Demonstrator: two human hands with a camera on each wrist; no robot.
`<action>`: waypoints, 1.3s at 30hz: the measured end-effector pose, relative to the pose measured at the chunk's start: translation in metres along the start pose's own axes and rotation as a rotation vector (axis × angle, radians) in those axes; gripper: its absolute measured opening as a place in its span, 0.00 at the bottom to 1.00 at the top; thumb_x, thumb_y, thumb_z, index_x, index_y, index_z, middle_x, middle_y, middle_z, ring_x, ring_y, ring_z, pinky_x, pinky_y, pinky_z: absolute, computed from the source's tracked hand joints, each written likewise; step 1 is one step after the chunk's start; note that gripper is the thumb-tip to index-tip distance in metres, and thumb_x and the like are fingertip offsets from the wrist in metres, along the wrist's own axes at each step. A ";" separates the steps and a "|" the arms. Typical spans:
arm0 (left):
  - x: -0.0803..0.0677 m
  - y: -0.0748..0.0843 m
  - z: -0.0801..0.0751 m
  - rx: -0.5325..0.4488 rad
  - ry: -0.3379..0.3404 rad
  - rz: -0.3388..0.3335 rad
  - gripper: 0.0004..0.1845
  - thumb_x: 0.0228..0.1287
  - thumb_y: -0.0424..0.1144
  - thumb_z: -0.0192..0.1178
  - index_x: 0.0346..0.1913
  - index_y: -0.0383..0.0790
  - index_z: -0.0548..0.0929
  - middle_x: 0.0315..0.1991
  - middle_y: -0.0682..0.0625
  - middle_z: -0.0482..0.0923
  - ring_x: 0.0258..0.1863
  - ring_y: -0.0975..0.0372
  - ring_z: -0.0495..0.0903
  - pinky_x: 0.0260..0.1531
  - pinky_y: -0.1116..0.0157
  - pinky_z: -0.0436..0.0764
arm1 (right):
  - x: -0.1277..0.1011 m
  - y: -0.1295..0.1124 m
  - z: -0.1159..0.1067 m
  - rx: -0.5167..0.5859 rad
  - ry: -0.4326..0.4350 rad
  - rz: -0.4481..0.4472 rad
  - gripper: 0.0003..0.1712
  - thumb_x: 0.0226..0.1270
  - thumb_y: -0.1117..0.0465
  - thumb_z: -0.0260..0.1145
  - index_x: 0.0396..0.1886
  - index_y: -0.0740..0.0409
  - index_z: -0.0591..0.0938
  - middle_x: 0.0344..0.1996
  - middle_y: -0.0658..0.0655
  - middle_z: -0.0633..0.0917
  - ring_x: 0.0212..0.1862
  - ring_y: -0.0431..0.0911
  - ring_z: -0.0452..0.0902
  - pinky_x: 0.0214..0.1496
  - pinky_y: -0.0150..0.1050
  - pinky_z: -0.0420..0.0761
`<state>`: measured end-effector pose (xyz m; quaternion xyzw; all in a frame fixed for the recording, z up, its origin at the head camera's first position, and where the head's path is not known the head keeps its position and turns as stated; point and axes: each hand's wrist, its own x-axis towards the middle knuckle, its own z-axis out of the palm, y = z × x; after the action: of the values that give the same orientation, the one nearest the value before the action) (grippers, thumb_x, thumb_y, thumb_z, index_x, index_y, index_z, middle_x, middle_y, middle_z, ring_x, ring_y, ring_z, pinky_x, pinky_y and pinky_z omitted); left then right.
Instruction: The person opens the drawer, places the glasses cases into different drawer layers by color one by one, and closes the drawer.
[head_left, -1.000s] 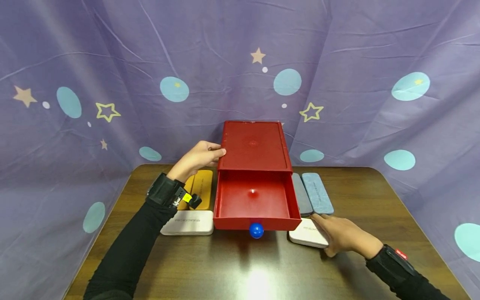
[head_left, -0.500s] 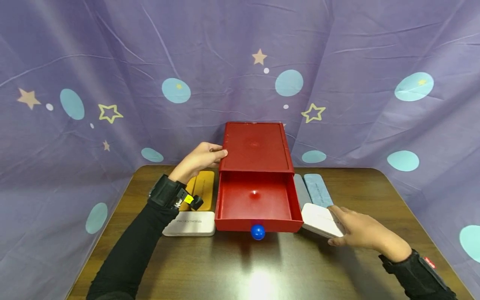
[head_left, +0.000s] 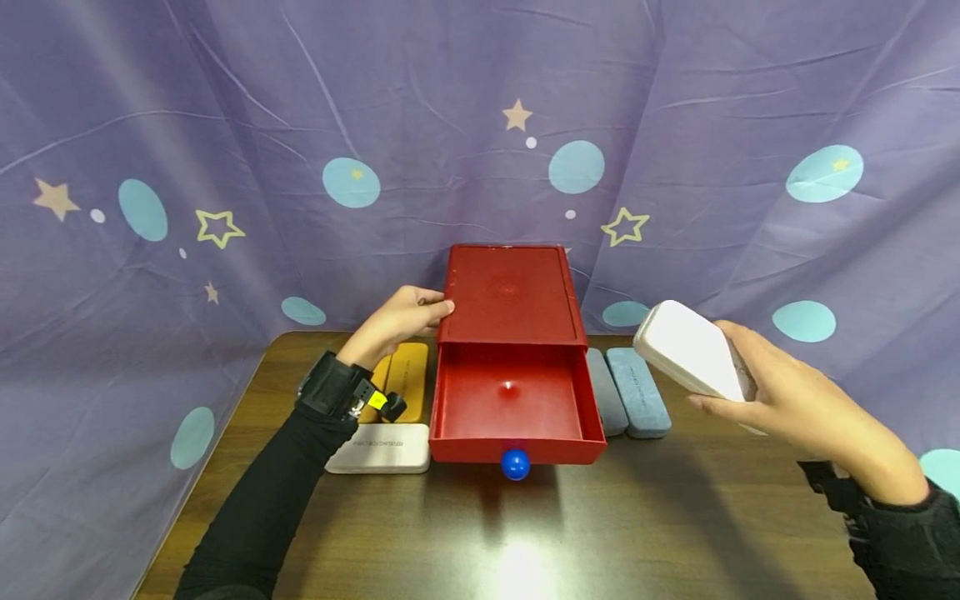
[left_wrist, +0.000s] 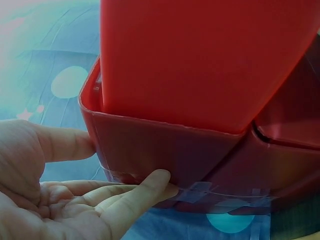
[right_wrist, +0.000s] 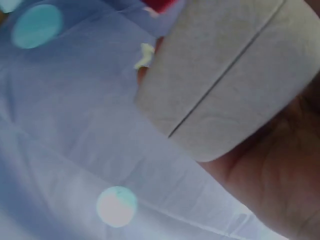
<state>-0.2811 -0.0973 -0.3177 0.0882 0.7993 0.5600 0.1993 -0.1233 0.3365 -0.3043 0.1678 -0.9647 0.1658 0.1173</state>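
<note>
drawer of red plastic box [head_left: 510, 398] open, empty; right hand [head_left: 795, 400] grips lifted white hard case [head_left: 693, 350], not yet inside; left hand [head_left: 397, 318] flat-fingered, steadies box.

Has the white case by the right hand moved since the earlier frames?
Yes. The right hand has lifted the white case off the table, up and rightward from the red drawer box.

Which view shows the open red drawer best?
The head view: the red drawer shows whole, pulled out and empty. The left wrist view shows only the box's outer wall; the right wrist view shows just a red sliver.
</note>
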 end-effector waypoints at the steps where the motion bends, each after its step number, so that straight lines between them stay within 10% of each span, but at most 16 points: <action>1: 0.000 0.000 0.000 -0.005 0.000 -0.002 0.31 0.77 0.36 0.51 0.75 0.21 0.59 0.69 0.29 0.71 0.67 0.41 0.75 0.66 0.51 0.76 | 0.003 -0.004 -0.005 0.026 0.017 0.004 0.47 0.50 0.52 0.84 0.69 0.51 0.70 0.45 0.51 0.81 0.39 0.34 0.72 0.34 0.29 0.72; 18: -0.002 -0.001 0.001 -0.002 0.005 -0.004 0.31 0.77 0.38 0.52 0.75 0.22 0.61 0.68 0.30 0.72 0.66 0.41 0.76 0.65 0.51 0.76 | 0.065 -0.094 -0.020 0.392 0.269 -0.315 0.64 0.37 0.81 0.81 0.76 0.62 0.59 0.55 0.42 0.73 0.46 0.37 0.75 0.44 0.21 0.75; 27: -0.004 0.000 0.000 0.011 -0.004 0.000 0.32 0.78 0.38 0.51 0.75 0.23 0.60 0.69 0.30 0.71 0.66 0.41 0.76 0.65 0.50 0.76 | 0.088 -0.120 0.003 0.453 0.156 -0.463 0.59 0.48 0.69 0.83 0.75 0.64 0.56 0.58 0.59 0.75 0.54 0.41 0.71 0.53 0.27 0.71; 39: -0.002 -0.001 0.000 0.009 -0.002 -0.004 0.31 0.78 0.39 0.52 0.75 0.24 0.62 0.68 0.30 0.73 0.64 0.42 0.78 0.65 0.50 0.77 | 0.098 -0.127 0.034 0.434 -0.146 -0.416 0.54 0.60 0.57 0.79 0.75 0.57 0.53 0.60 0.53 0.71 0.58 0.42 0.70 0.56 0.38 0.78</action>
<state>-0.2797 -0.0986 -0.3178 0.0879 0.8019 0.5559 0.2007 -0.1730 0.1831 -0.2720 0.3942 -0.8576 0.3279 0.0403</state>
